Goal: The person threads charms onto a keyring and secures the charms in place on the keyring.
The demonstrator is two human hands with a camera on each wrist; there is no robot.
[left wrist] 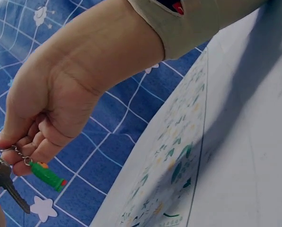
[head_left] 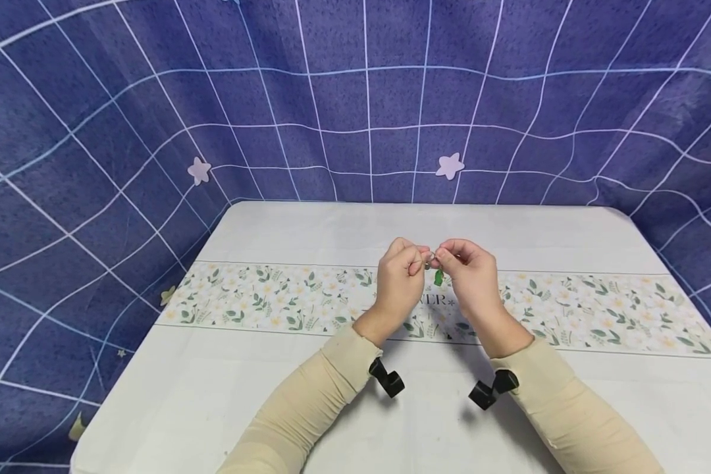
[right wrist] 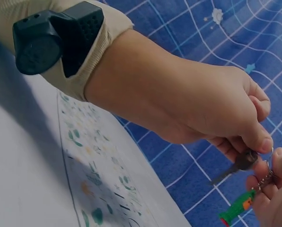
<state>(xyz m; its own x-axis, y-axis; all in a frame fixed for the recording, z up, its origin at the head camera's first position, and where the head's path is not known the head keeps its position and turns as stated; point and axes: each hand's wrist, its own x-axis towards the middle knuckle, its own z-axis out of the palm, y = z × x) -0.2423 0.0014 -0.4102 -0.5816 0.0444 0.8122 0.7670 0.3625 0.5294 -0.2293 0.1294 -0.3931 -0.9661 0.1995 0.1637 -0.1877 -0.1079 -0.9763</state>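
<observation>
The key (right wrist: pixel 233 169) is held by its head in the left hand (head_left: pixel 401 276), pinched between thumb and curled fingers, its blade hanging free. In the right hand (head_left: pixel 474 271), to the right of it, a short metal chain (left wrist: pixel 19 153) is gripped at the fingertips, with a green charm (head_left: pixel 439 277) dangling from its lower end. The two hands are brought almost together above the counter (head_left: pixel 184 388), apparently so that the small metal parts can be handled at close range; the pinch leaves blade and charm clear of the fingers. Whether key and chain are linked cannot be told for certain, as the joint is covered by fingertips.

On each beige sleeve (head_left: pixel 308 395), near the cuff, a black mount (head_left: pixel 388 378) is worn, presumably for the wrist camera. Below the hands, the counter's white cover is crossed by a floral band (head_left: pixel 308 299), on which the printed letters "ER" can be read, the start of the word being hidden by the left hand. No brand can be made out on the key or charm. At the far side, a blue curtain (head_left: pixel 338 99) is hung, patterned with pale grid lines and stars (head_left: pixel 449 166).
</observation>
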